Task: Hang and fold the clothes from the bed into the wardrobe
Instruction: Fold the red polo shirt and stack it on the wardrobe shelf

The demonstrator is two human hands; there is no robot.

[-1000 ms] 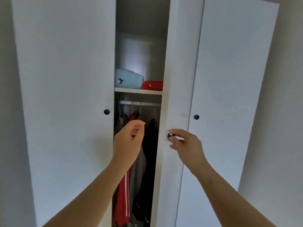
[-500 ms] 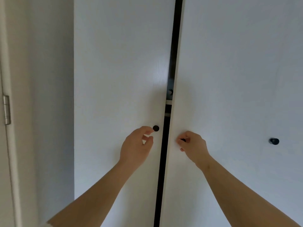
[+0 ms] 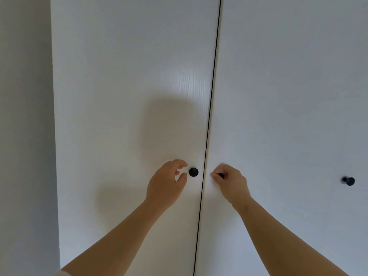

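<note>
From the head camera I see the white wardrobe (image 3: 129, 86) filling nearly the whole frame, its two doors closed to a thin dark seam that runs from the top centre-right down to the bottom centre. No clothes or bed are in view, so all I can report of the task is the wardrobe front.

My left hand (image 3: 166, 183) sits just below the frame's centre, on the left door (image 3: 119, 136). Its thumb and forefinger are curled into a loose, parted C, just beside the black round knob (image 3: 193, 172) of that door but not touching it; a sliver of white door shows between fingertips and knob.

My right hand (image 3: 231, 181) is just right of the seam, on the right door (image 3: 278, 96). Its fingers are pinched around a second black knob (image 3: 220, 175), of which only a small dark part shows between them. The fingertips there look slightly blurred.

A third black knob (image 3: 348, 180) sticks out at the far right edge, well apart from both hands. A plain grey wall (image 3: 23, 136) takes up the left strip of the frame. Soft shadows of the hand and arm fall on the left door.
</note>
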